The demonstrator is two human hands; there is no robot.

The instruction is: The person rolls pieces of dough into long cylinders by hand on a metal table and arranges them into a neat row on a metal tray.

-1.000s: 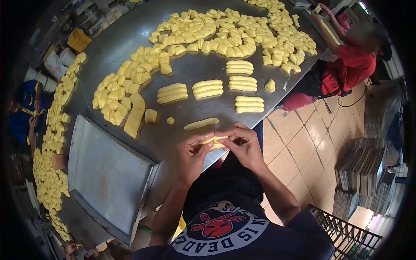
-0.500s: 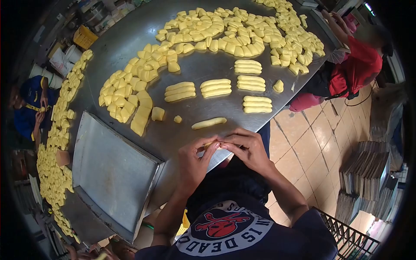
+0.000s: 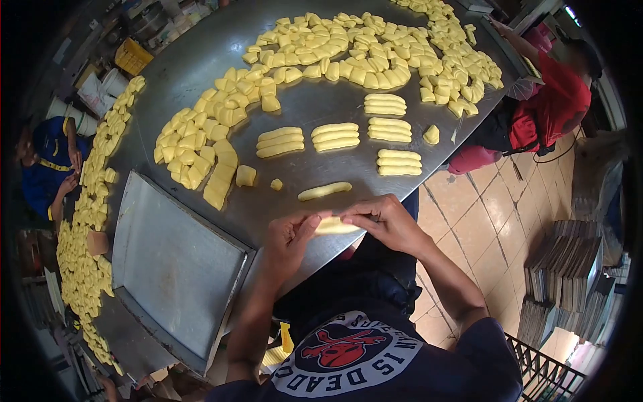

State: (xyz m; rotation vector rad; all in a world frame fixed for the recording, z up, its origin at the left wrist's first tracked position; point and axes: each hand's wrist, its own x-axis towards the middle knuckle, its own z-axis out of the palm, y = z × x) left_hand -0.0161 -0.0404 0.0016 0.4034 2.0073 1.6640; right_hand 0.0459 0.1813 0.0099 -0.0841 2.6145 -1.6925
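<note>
Between my two hands a pale yellow piece of dough (image 3: 335, 226) is stretched out over the near edge of the metal table. My left hand (image 3: 289, 236) pinches its left end with thumb and fingers. At the other end, my right hand (image 3: 387, 222) grips the dough the same way. Just beyond lies a single rolled dough strip (image 3: 325, 191). Farther off, dough rolls sit side by side in groups of three, one group (image 3: 335, 136) being straight ahead. A small dough scrap (image 3: 276, 184) and a square dough piece (image 3: 246, 176) rest to the left.
Many cut dough pieces (image 3: 301, 43) cover the far part of the metal table (image 3: 295, 104). An empty metal tray (image 3: 177, 268) lies at left. A person in red (image 3: 546, 100) stands at right, another in blue (image 3: 50, 157) at left. Stacked trays (image 3: 562, 258) stand on the floor.
My hands have moved apart sideways, the left one going left. The dough, mostly hidden by my fingers before, now shows as a flattened, lengthened piece between them.
</note>
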